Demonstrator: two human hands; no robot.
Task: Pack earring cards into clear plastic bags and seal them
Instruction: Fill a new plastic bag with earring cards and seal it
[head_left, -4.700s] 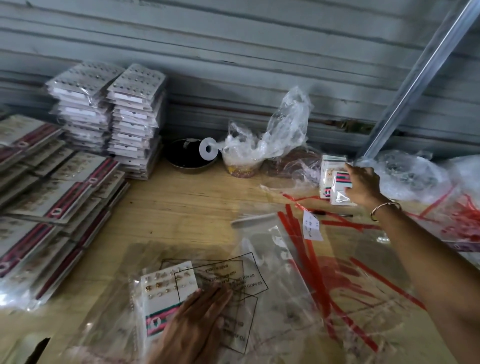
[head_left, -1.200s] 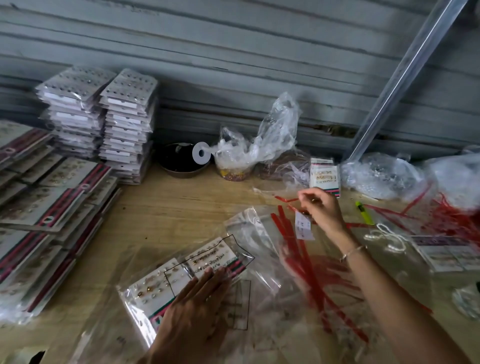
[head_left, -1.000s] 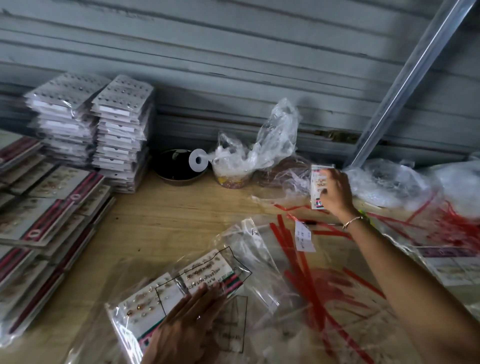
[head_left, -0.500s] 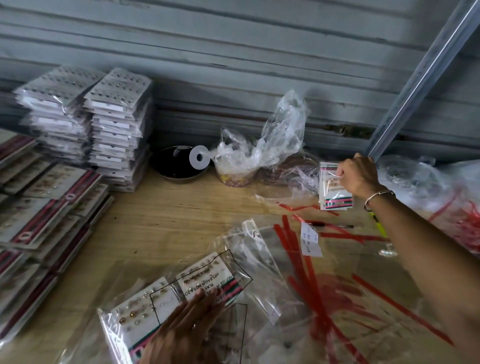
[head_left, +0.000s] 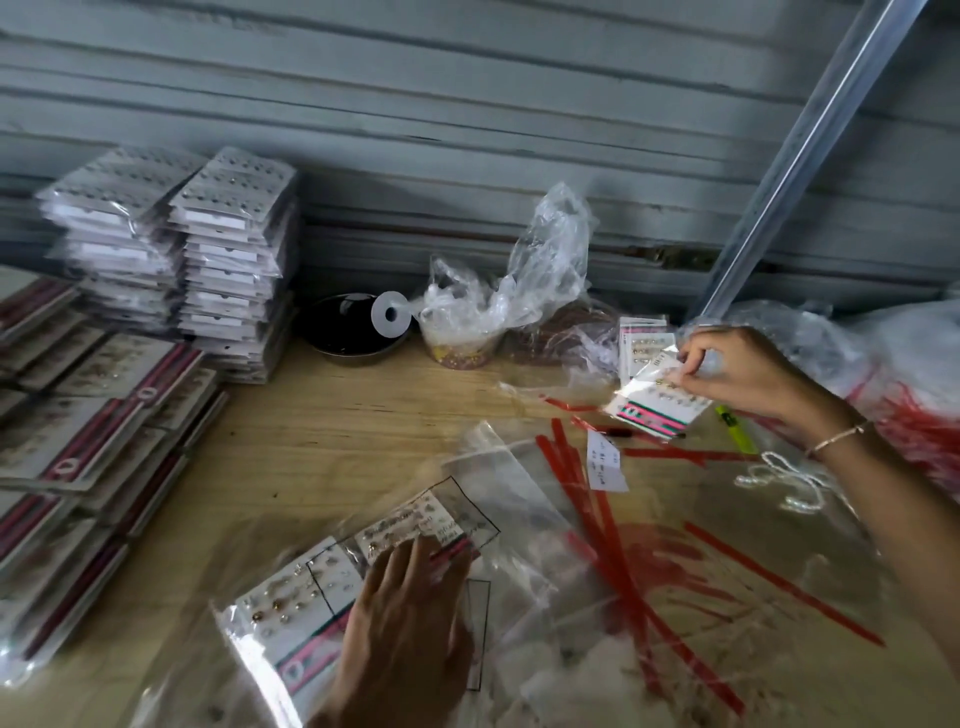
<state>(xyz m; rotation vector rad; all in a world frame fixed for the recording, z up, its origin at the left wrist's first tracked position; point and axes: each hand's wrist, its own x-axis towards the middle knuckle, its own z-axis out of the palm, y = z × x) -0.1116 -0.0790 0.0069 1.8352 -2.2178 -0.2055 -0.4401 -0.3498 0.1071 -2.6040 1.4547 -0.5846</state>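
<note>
My right hand (head_left: 737, 374) pinches an earring card (head_left: 657, 408) by its top edge and holds it tilted above the table, just in front of a small upright stack of cards (head_left: 641, 338) by the wall. My left hand (head_left: 410, 634) lies flat with spread fingers on a clear plastic bag (head_left: 509, 499) near the front edge. Inside that bag lie two earring cards, one (head_left: 283, 618) to the left of my fingers and one (head_left: 410, 522) beyond my fingertips. The bag's mouth points toward the far right.
Clear bags with red seal strips (head_left: 613, 551) cover the right of the wooden table (head_left: 322, 431). Tall stacks of packed cards (head_left: 228, 260) stand at the back left, flat card rows (head_left: 88, 421) along the left. A dark bowl (head_left: 348, 338), crumpled plastic (head_left: 524, 291), a yellow marker (head_left: 735, 428) are nearby.
My right hand has lifted one card off the small stack by the wall and drawn it toward me, tilting it. The left hand stays pressed on the bag.
</note>
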